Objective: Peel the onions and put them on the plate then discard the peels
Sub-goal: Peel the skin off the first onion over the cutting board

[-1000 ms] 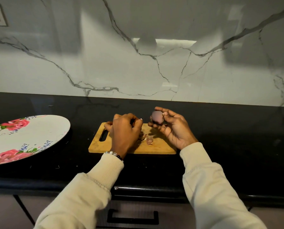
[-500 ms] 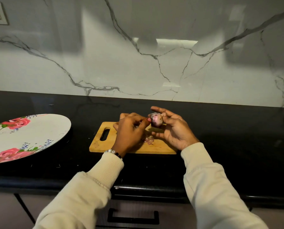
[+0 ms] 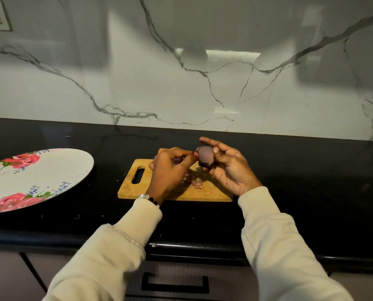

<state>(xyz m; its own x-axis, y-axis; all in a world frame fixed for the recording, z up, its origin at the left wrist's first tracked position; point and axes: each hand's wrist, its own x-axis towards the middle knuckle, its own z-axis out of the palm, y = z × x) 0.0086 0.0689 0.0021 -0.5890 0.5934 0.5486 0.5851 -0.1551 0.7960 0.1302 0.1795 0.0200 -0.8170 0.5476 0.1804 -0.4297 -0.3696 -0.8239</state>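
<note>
Holding a small purple onion (image 3: 206, 157) up over the wooden cutting board (image 3: 129, 189), right hand (image 3: 230, 170) grips it between thumb and fingers. Left hand (image 3: 170, 168) sits just beside it, fingertips pinching at the onion's left side, some peel in its curl. Loose peels (image 3: 194, 181) lie on the board below the hands. Floral plate (image 3: 50, 170) sits well apart on the left of the black surface (image 3: 311, 181), bare surface in between.

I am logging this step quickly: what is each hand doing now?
Left hand: fingers curled, pinching the skin at the onion.
Right hand: holding the onion in its fingers.
</note>
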